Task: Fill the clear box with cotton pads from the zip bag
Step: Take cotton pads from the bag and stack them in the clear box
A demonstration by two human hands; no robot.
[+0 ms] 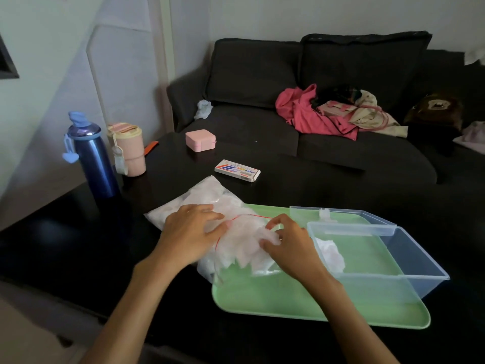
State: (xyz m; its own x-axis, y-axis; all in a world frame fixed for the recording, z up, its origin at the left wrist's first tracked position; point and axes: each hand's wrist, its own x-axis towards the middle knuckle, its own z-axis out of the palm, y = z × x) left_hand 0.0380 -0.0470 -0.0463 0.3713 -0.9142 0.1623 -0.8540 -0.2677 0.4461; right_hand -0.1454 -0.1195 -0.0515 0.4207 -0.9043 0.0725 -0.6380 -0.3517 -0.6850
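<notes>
No readable text anywhere. Only printed item is the small white carton [237,170] on the table, beyond the left hand [193,233]: coloured stripes and a red patch on its faces, lettering too small and blurred to make out.

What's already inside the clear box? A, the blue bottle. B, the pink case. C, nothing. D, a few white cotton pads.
D: a small clump of white cotton pads lies at the left end of the clear box, which is otherwise bare.
</notes>
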